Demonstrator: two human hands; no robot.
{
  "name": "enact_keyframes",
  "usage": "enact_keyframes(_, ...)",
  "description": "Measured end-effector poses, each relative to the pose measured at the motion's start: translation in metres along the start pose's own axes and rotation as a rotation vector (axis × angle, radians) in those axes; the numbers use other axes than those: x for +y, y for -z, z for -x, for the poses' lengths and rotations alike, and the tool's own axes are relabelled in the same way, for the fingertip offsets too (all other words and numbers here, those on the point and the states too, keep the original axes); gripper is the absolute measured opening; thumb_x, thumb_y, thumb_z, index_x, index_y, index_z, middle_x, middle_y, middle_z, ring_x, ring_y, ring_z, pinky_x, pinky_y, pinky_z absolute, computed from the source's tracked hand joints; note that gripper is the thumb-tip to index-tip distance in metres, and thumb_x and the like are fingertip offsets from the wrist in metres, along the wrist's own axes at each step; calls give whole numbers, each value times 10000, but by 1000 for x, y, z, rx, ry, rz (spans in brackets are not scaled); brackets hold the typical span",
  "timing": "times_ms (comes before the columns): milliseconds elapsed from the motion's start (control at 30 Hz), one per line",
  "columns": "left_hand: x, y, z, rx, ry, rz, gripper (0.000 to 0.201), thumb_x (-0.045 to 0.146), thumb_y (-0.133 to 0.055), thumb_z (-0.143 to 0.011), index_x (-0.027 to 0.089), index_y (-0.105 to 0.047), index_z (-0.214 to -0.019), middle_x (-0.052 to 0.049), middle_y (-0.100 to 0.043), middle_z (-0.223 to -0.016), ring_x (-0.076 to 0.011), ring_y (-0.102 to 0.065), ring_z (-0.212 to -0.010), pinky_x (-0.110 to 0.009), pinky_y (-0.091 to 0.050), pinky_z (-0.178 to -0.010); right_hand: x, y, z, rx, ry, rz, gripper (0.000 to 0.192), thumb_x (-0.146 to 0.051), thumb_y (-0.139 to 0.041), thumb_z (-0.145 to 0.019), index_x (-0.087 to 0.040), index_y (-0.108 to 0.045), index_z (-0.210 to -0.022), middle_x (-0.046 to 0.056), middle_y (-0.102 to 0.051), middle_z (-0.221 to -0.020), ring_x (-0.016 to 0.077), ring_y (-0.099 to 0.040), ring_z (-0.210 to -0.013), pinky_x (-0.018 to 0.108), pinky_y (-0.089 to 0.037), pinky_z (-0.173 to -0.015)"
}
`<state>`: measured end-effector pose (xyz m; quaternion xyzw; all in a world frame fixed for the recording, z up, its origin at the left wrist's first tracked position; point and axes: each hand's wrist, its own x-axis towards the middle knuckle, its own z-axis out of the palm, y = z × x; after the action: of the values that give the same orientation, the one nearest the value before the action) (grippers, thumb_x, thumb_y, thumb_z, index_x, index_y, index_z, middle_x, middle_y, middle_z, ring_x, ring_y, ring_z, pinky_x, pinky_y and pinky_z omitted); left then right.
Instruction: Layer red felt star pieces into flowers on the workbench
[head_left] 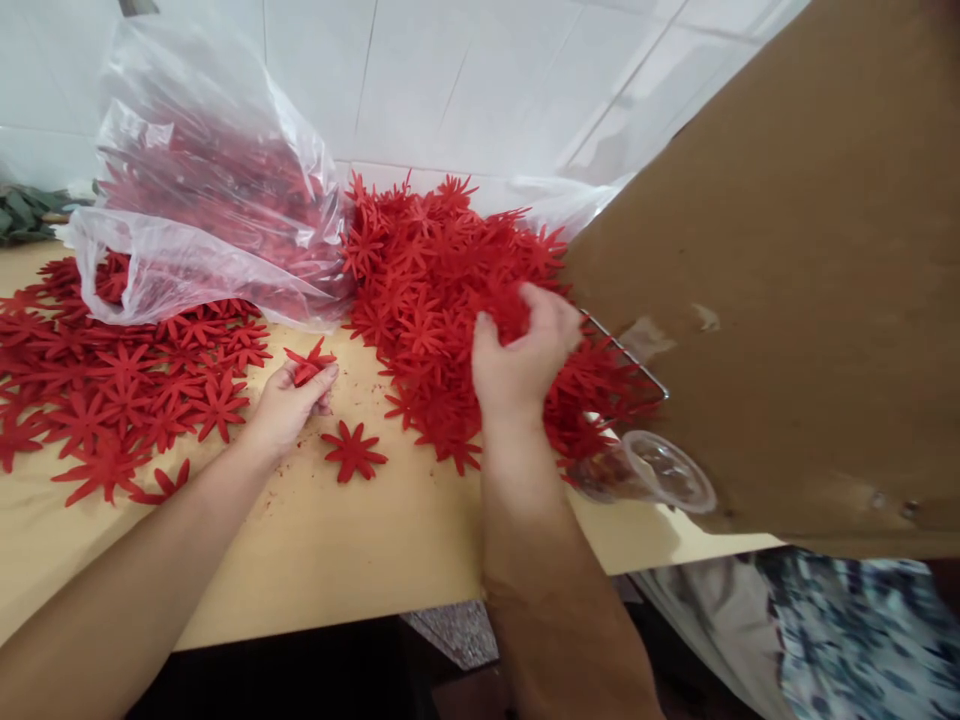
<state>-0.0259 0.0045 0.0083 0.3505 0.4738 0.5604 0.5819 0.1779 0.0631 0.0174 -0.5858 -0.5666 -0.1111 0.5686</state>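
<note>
A pale wooden table (pixel 360 560) stands against a white tiled wall (pixel 487 80), seemingly in daylight.

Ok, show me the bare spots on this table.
Bare wood runs along the near table edge, between the forearms around the single red flower. Crowded: spread flowers left, flower heap and cardboard box right.

Even, bright daylight; glare on the plastic bag (pixel 202 190) and white tiles (pixel 465 80). Soft shadows under my hands. Frame edges bend; the cardboard (pixel 787 280) nearby is slightly blurred.
</note>
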Motion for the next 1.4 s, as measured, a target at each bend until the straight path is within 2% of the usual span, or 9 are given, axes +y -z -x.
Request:
enact_keyframes(133,2,-1,2,-31,13,-24,262,306,-693,-592,136,-568,-747,43,-516,-612,-35,-450,-492,-192,-401,-489,-2,0,3,-1,140,168,501,-355,-587,-674,-178,-491,-1132,167,-395,-1236,342,-353,-1167,600,-264,-931)
enact_keyframes(300,3,2,2,-92,65,11,249,341,-650,-625,132,-578,-741,28,-533,-610,-60,-491,-532,-197,-422,-510,-63,-4,40,-481,224,-204,369,-328,-508,-757,-190,-525,-1099,132,-521,-1104,243,-459,-1073,442,-377,-936)
enact_keyframes(433,3,3,2,-131,133,157,128,254,-575,-656,133,-568,-699,22,-554,-596,-66,-505,-547,-189,-433,-546,-78,-10,61,-736,198,-461,366,-338,-560,-730,-164,-554,-1051,121,-548,-1035,210,-514,-995,383,-441,-886)
enact_keyframes(833,3,4,1,-278,252,174,300,229,-369,-778,112,-619,-895,-78,-649,-786,-110,-576,-616,-235,-451,-590,-66,-14,51,-594,-164,-620,67,-233,-519,-764,-178,-554,-751,16,-558,-723,123,-549,-654,290,-472,-637)
enact_keyframes(967,0,5,1,-250,226,150,276,222,-431,-763,120,-623,-932,-57,-632,-785,-96,-561,-626,-225,-455,-594,-44,-7,31,-306,-114,-417,117,-279,-469,-792,-180,-530,-802,44,-553,-757,150,-546,-689,323,-472,-652)
enact_keyframes(1067,1,3,2,-227,225,110,267,170,-454,-744,113,-617,-948,-48,-624,-771,-91,-558,-612,-230,-455,-588,-14,-1,12,16,12,-96,287,-277,-519,-740,-156,-525,-1000,140,-514,-1023,260,-501,-985,463,-408,-853)
enact_keyframes(1133,2,1,3,-208,230,74,281,123,-471,-720,116,-607,-966,-39,-623,-764,-84,-560,-603,-230,-456,-593,-2,3,4,108,61,67,518,-294,-572,-703,-119,-443,-1174,213,-410,-1195,337,-371,-1159,535,-283,-960)
enact_keyframes(1267,4,-1,4,-186,230,31,315,82,-496,-679,125,-596,-974,-25,-628,-751,-71,-556,-575,-225,-455,-590,-20,6,11,-50,99,87,650,-375,-557,-733,-111,-342,-1286,232,-298,-1320,382,-223,-1262,585,-190,-987)
enact_keyframes(1400,2,0,2,-208,217,15,345,56,-521,-617,128,-598,-946,-23,-637,-746,-73,-562,-590,-231,-455,-623,-61,0,38,-530,219,-228,351,-370,-496,-785,-197,-556,-1085,134,-556,-1109,283,-469,-1084,496,-348,-931)
